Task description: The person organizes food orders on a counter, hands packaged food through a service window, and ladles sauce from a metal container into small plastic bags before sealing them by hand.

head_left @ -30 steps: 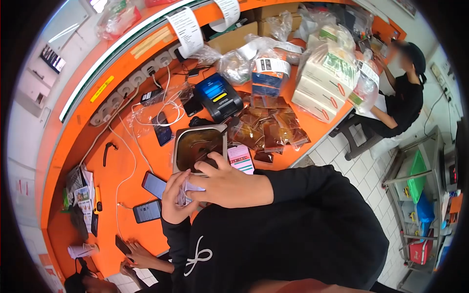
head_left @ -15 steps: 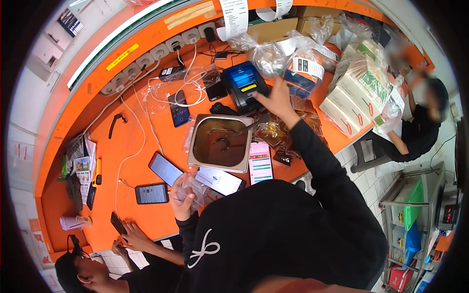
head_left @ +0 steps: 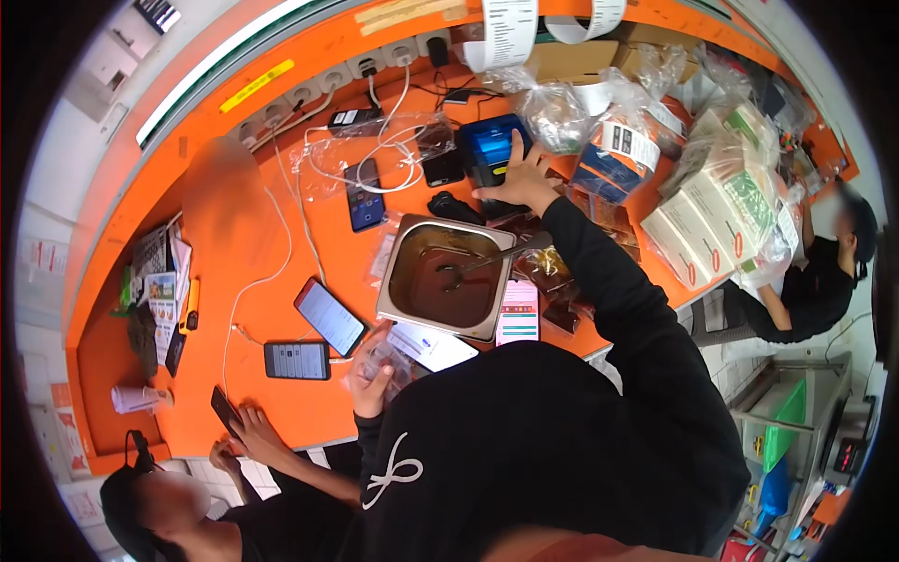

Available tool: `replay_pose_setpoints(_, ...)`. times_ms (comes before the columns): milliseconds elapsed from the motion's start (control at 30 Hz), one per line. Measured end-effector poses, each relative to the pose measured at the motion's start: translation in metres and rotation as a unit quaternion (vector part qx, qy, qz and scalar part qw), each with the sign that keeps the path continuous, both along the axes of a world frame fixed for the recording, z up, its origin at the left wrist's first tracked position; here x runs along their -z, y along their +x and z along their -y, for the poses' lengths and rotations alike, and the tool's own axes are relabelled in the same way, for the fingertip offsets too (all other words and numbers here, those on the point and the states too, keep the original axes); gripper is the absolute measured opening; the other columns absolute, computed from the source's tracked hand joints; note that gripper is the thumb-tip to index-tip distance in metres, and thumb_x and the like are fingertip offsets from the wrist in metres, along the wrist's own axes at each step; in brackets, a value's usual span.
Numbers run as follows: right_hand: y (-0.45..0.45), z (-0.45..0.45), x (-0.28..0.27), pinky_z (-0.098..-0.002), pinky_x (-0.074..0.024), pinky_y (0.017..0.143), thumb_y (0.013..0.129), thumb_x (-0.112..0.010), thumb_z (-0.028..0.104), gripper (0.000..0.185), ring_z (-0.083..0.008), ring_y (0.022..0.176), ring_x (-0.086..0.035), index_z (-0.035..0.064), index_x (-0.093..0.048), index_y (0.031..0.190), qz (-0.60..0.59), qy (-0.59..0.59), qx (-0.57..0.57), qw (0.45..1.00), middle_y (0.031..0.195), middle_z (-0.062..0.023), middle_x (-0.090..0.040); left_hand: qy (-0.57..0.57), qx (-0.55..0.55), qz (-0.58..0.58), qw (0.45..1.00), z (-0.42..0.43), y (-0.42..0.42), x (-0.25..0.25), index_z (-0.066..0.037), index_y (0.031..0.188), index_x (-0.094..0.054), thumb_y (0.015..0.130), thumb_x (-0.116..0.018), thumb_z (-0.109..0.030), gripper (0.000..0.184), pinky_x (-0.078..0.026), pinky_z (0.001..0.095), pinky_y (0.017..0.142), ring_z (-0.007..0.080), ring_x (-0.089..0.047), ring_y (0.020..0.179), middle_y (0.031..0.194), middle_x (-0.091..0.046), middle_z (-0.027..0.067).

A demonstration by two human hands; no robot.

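My left hand [head_left: 371,388] is closed round a crumpled clear plastic bag [head_left: 388,360] at the table's near edge. With fingers spread, my right hand [head_left: 524,180] is at the black and blue printer [head_left: 483,140], covering part of it; whether it presses on it I cannot tell. Between my hands stands a square steel pan [head_left: 389,298] of brown sauce, a ladle [head_left: 501,254] resting in it. Phones with lit screens lie close to the pan: a white-screened one [head_left: 433,347] beside my left hand and a pink-edged one [head_left: 521,314] to the right.
More phones [head_left: 298,361] and white cables lie on the orange table [head_left: 225,328]. Bagged boxes [head_left: 702,229] and wrapped packets [head_left: 609,220] crowd the right side. A person [head_left: 154,496] holds a phone at lower left; another person [head_left: 810,267] is at far right.
My right hand has spread its fingers over the printer. My left hand still holds the plastic bag. The view has shifted, so the table's things appear farther right.
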State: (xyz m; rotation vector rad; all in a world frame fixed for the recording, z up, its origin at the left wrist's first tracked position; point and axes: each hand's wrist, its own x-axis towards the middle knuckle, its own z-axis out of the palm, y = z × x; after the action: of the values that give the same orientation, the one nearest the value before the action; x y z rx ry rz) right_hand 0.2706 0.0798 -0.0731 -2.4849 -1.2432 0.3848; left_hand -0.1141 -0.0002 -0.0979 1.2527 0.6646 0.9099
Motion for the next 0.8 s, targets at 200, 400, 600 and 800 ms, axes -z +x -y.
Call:
replay_pose_setpoints(200, -0.008, -0.006, -0.003, -0.0674, -0.0229, 0.083, 0.048, -0.075, 0.055, 0.128, -0.0522, 0.12, -0.014, 0.022, 0.012, 0.137, 0.013, -0.045, 0.017, 0.999, 0.137, -0.0322, -0.001, -0.06, 0.025, -0.023, 0.998, 0.004, 0.011, -0.013, 0.005, 0.12, -0.041, 0.076, -0.064, -0.021, 0.055, -0.036, 0.0161, 0.061, 0.0046, -0.045, 0.065, 0.087, -0.053, 0.0019)
replay_pose_setpoints(400, 0.01, -0.01, 0.009, -0.0553, -0.0221, 0.096, 0.045, -0.077, 0.052, 0.124, -0.0497, 0.12, -0.018, 0.01, -0.005, 0.137, 0.086, 0.037, -0.02, 0.995, 0.13, -0.034, -0.018, -0.061, 0.031, 0.031, 0.997, 0.009, 0.009, 0.001, 0.0, 0.12, -0.045, 0.074, -0.062, -0.009, 0.05, -0.036, 0.0246, 0.086, 0.0133, -0.047, 0.101, 0.116, -0.049, 0.0065)
replay_pose_setpoints(600, 0.003, 0.012, 0.01, -0.0501, -0.0282, 0.095, 0.056, -0.072, 0.056, 0.112, -0.0454, 0.113, -0.034, 0.0048, -0.013, 0.136, 0.136, 0.086, -0.064, 0.985, 0.122, -0.0314, -0.034, -0.09, 0.051, 0.097, 0.99, 0.009, 0.019, -0.01, -0.001, 0.119, -0.045, 0.078, -0.059, 0.002, 0.044, -0.043, 0.0219, 0.074, 0.0098, -0.052, 0.089, 0.103, -0.053, 0.0041)
replay_pose_setpoints(800, 0.105, 0.066, 0.082, -0.0367, -0.0349, 0.091, 0.084, -0.044, 0.053, 0.067, -0.0268, 0.106, -0.045, -0.0037, -0.042, 0.121, 0.964, 0.01, -0.066, 0.257, 0.117, -0.0184, -0.047, -0.074, 0.035, 0.134, 0.988, 0.002, 0.025, -0.01, 0.0, 0.118, -0.047, 0.079, -0.058, 0.001, 0.041, -0.04, 0.024, 0.083, 0.011, -0.05, 0.095, 0.108, -0.05, 0.0042)
